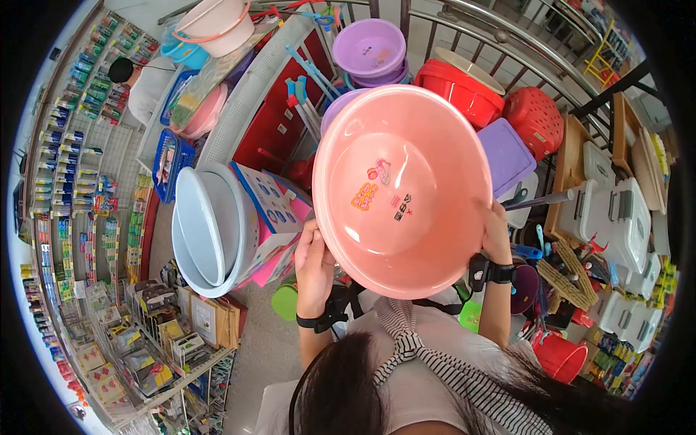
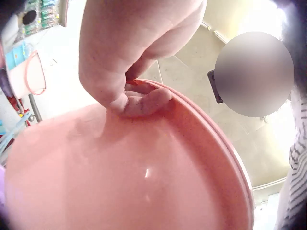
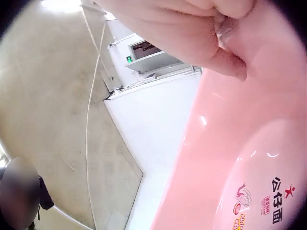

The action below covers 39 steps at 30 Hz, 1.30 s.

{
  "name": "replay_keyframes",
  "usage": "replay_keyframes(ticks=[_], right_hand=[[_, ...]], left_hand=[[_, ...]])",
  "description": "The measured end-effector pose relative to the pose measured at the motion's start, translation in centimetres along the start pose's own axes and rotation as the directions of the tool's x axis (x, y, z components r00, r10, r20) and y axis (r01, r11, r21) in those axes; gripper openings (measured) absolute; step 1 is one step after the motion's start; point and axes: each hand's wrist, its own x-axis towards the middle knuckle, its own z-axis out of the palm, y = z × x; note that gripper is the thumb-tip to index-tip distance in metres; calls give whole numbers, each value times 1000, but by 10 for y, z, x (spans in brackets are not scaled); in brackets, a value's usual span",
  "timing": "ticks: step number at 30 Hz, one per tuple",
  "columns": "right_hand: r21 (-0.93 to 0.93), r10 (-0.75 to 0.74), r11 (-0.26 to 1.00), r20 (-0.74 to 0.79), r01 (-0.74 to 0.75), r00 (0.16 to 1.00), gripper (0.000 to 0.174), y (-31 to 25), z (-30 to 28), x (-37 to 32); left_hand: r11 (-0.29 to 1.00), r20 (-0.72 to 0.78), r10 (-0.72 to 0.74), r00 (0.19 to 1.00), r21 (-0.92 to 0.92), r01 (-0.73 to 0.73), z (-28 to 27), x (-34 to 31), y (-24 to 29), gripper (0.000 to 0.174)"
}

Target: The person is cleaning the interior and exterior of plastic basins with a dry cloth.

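Note:
A large pink plastic wash basin [image 1: 442,152] is held up in front of the body, its inside facing the head camera. Printed red, yellow and black marks [image 1: 380,196] show on its bottom. My left hand [image 1: 315,254] grips the rim at the lower left; in the left wrist view its fingers [image 2: 146,101] curl against the outer wall under the lip. On the opposite side my right hand [image 1: 496,232] grips the rim, its thumb [image 3: 230,64] lying on the inner wall in the right wrist view. Its other fingers are mostly hidden.
Light blue tubs [image 1: 192,232] stand at left beside a blue-white box [image 1: 272,206]. Behind are purple basins [image 1: 370,47], red basins [image 1: 457,90] and a metal railing [image 1: 500,35]. Lidded storage boxes [image 1: 616,217] stand right; goods racks [image 1: 80,167] line the left. Another person [image 1: 148,90] is at upper left.

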Motion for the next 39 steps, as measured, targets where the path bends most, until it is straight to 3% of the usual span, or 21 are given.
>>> replay_keyframes(ticks=[4,6,9,11,13,15,16,17,18,20,21,23,24,26,29,31,33,39], right_hand=[[5,60,998,105,-61,993,30,8,-2,0],[-243,198,956,124,-164,972,32,6,-9,3],[-290,259,937,202,-195,945,33,-2,-7,-3],[-360,199,925,195,-119,960,33,3,-9,-7],[-431,138,901,194,-42,971,33,9,-13,-7],[-744,-3,645,221,171,975,35,10,-15,-7],[-746,-1,643,222,171,975,35,8,-11,-12],[-836,-234,421,275,352,933,36,7,-7,-21],[-875,-431,143,366,463,825,37,-2,7,-33],[-680,-272,506,457,530,847,42,-41,44,-65],[-556,-210,647,527,521,823,44,-49,57,-79],[-468,-241,521,722,714,649,50,-54,83,-102],[-471,-241,521,718,711,653,50,-46,95,-108],[-443,-181,652,697,615,694,58,-29,111,-115],[-413,-182,632,744,656,643,68,-30,114,-117],[-438,-141,636,744,635,653,71,-30,113,-119],[-462,-100,639,743,615,662,74,-28,113,-119],[-510,-171,488,740,708,651,78,-12,112,-120]], left_hand=[[1000,-14,3,1000,-15,-3,7,-6,6,27],[1000,-38,-10,999,-12,9,12,-7,7,29],[1000,-52,16,999,-9,-17,13,-6,6,26],[994,27,18,999,103,-20,11,-6,4,34],[995,19,16,1000,95,-18,15,-7,2,31],[996,11,17,1000,89,-18,19,-10,-2,28],[996,15,3,1000,89,-4,21,-11,-4,25],[996,18,-11,1000,89,9,24,-13,-6,24],[996,16,-11,1000,87,9,28,-14,-9,24],[981,82,6,997,191,-21,35,-15,-13,23],[988,114,-68,991,147,51,34,-17,-14,36],[981,152,-52,987,195,21,34,-19,-22,36],[971,192,-33,981,239,-14,36,-19,-26,35],[963,170,-59,984,270,11,45,-23,-21,36],[955,135,-102,986,292,59,43,-26,-23,36],[904,175,-58,983,427,-22,40,-28,-29,37],[908,160,-81,984,419,6,43,-30,-29,38],[929,83,-86,993,366,50,45,-36,-39,35]])
